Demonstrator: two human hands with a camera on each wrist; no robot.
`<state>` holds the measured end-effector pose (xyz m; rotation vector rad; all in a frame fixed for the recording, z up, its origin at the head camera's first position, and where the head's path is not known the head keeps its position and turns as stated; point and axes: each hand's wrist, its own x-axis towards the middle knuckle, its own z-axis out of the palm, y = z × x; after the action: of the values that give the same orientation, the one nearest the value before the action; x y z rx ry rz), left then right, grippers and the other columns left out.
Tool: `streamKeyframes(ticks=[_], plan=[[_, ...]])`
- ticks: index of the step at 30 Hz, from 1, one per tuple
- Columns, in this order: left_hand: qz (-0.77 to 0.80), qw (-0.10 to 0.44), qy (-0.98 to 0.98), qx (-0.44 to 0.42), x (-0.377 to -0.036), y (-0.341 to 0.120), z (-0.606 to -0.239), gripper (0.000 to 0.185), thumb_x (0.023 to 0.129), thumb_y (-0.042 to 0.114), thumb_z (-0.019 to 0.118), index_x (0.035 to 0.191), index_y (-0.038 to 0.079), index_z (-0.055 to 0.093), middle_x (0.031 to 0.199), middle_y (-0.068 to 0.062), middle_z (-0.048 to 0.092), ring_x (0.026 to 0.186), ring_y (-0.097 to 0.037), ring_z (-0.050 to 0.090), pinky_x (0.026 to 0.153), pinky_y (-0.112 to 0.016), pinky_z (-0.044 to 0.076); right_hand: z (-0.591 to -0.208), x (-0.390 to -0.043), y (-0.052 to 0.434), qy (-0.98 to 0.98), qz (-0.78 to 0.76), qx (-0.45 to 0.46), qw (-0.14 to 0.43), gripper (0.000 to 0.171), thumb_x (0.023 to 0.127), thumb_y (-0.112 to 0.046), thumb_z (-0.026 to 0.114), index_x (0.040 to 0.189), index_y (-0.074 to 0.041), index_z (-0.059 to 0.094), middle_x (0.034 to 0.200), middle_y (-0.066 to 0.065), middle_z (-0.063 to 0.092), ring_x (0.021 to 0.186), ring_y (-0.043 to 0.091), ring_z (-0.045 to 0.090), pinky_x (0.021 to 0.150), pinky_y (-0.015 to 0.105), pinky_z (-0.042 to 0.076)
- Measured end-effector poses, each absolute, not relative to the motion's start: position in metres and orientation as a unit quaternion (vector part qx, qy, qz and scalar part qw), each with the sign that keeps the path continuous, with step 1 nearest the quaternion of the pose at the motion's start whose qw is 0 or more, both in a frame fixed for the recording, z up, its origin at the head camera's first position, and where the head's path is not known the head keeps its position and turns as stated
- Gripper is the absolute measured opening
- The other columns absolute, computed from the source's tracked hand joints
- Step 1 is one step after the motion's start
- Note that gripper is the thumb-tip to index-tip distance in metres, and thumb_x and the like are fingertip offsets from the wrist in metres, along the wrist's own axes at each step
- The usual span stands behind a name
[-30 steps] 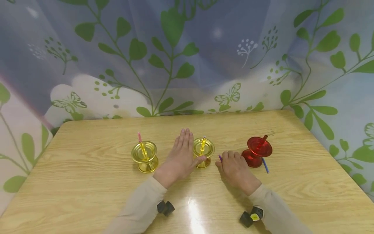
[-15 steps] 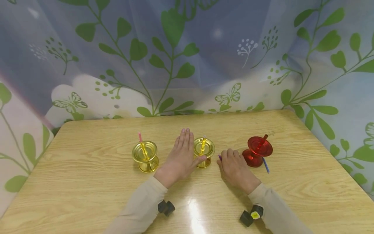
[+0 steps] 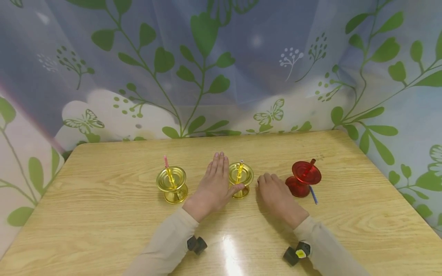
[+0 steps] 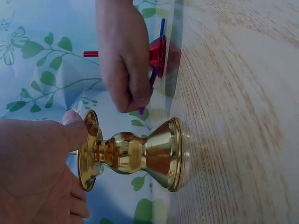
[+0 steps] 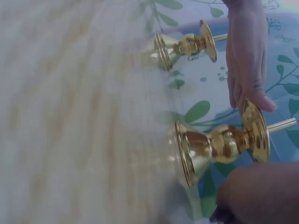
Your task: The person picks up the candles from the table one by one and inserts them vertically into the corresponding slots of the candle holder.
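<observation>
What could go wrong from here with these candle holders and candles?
The left hand has its thumb at the dish rim of the middle gold candle holder; a nudge might tip it.
The purple candle sits sideways in the right hand, so turning it upright could cause a fumble.
The blue candle lies loose beside the red candle holder and may roll if bumped.
</observation>
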<state>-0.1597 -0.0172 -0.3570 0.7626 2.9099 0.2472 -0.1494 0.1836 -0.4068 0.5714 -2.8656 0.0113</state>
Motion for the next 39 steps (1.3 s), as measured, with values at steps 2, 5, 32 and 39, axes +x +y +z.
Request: streamKeyframes(ticks=[2,5,32,39], plan=[[0.082,0.061,0.962,0.252,-0.16,-0.017,-0.357,0.087,0.1,0.057,0.027,0.15,-0.009,0.003,0.157,-0.025,-0.006,0.145,-0.034,-0.01,0.118,-0.042,0.005,-0.403,-0.151,0.183,-0.971,0.016,0.196,0.138,0.008,0.091,-0.004,0.062,0.088,0.003,0.057,0.075,0.009,0.05,0.069,0.027,0.053,0.055,0.036,0.049],[0.083,0.06,0.962,0.251,-0.16,-0.017,-0.357,0.087,0.1,0.057,0.027,0.15,-0.009,0.003,0.157,-0.025,-0.005,0.145,-0.034,-0.009,0.118,-0.043,0.005,-0.398,-0.153,0.183,-0.962,0.043,0.206,0.173,0.011,0.091,-0.004,0.062,0.083,0.002,0.057,0.072,0.007,0.05,0.064,0.024,0.052,0.051,0.033,0.047],[0.084,0.076,0.965,0.238,-0.163,-0.014,-0.36,0.089,0.098,0.059,0.028,0.151,-0.008,0.003,0.157,-0.025,-0.005,0.146,-0.033,-0.008,0.118,-0.042,0.006,-0.338,-0.174,0.188,-0.902,0.313,0.214,0.207,0.007,0.09,-0.004,0.067,0.088,0.0,0.072,0.066,0.001,0.051,0.059,0.015,0.042,0.054,0.028,0.038],[0.085,0.073,0.965,0.238,-0.164,-0.015,-0.36,0.089,0.098,0.06,0.028,0.151,-0.008,0.002,0.158,-0.025,-0.004,0.146,-0.033,-0.009,0.118,-0.041,0.006,-0.324,-0.175,0.178,-0.863,0.362,0.239,0.261,0.01,0.089,-0.008,0.07,0.095,-0.002,0.075,0.063,-0.003,0.049,0.056,0.011,0.038,0.051,0.025,0.031]])
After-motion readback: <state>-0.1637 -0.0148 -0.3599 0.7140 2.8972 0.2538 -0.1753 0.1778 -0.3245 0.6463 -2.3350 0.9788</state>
